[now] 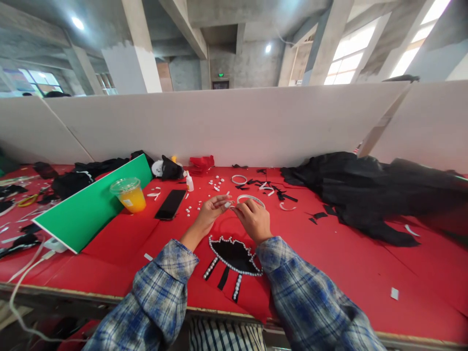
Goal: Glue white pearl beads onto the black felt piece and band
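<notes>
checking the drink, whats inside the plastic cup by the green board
The plastic cup holds an orange drink filling roughly its lower half, under a clear domed lid. Whether there is ice or anything else in it cannot be made out.

Both hands, left hand and right hand, pinch a white strip above a pearl-edged black patch on the red counter.

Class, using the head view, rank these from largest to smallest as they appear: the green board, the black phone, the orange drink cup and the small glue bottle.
1. green board
2. black phone and orange drink cup: too alike to rank
3. small glue bottle
</notes>
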{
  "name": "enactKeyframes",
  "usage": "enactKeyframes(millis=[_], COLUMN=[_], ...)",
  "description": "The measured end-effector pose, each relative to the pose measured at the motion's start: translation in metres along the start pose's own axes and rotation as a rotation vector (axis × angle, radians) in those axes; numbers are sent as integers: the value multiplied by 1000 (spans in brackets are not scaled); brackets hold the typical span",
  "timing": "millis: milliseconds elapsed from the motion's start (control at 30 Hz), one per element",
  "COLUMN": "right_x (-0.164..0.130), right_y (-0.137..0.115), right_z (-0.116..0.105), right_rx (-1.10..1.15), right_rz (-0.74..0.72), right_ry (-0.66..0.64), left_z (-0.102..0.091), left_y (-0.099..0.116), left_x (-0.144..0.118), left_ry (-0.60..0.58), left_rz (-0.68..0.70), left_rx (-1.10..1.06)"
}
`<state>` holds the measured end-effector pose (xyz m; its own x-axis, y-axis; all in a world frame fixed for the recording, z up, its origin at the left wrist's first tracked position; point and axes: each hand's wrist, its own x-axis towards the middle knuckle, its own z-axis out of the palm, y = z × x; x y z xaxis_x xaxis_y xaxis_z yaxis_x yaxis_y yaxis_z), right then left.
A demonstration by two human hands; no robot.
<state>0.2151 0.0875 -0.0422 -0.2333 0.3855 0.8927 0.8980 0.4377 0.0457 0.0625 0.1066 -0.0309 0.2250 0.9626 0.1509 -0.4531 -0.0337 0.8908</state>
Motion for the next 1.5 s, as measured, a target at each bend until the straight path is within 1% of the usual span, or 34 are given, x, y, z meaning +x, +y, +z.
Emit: enactKeyframes(millis=[67, 167, 400, 633, 833, 967, 1033, 1200, 1267, 1333, 1433, 1500], right_x=[0, 0, 0, -1, -1, -1, -1, -1, -2, -3, -4, -5], right_y=[-1, -2, -2, -2, -2, -3, -3, 0, 1, 1, 1, 1], right_z=[-1, -1, -1, 0, -1, -1, -1, 0, 1, 2, 3, 3], right_rx=[1, 2, 0, 19, 15, 19, 22, 71, 93, 123, 175, 198], right_rz=[1, -3, -6, 21, 7, 1, 6, 59, 63, 72, 107, 138], right_ry=[28, 34, 58, 18, 78, 103, 100, 73, 46, 7, -77, -133], left_z=[0, 0, 4, 3, 3, 1, -2, -8, -8, -8, -6, -6], left_y=[1, 2, 3, 2, 0, -3, -3, 2, 6, 7, 8, 8], left_x=[0, 0, -2, -2, -2, -2, 0, 1, 1, -1, -3, -3], left_ry=[5, 13, -28, -40, -50, -32, -43, -192, -197, -175, -154, -144], left_rz=[14, 8, -17, -15, 10, 66, 114, 267, 319, 386, 483, 519], left_rx=[-15, -31, -16, -8, 46, 148, 243, 606, 700, 773, 863, 910])
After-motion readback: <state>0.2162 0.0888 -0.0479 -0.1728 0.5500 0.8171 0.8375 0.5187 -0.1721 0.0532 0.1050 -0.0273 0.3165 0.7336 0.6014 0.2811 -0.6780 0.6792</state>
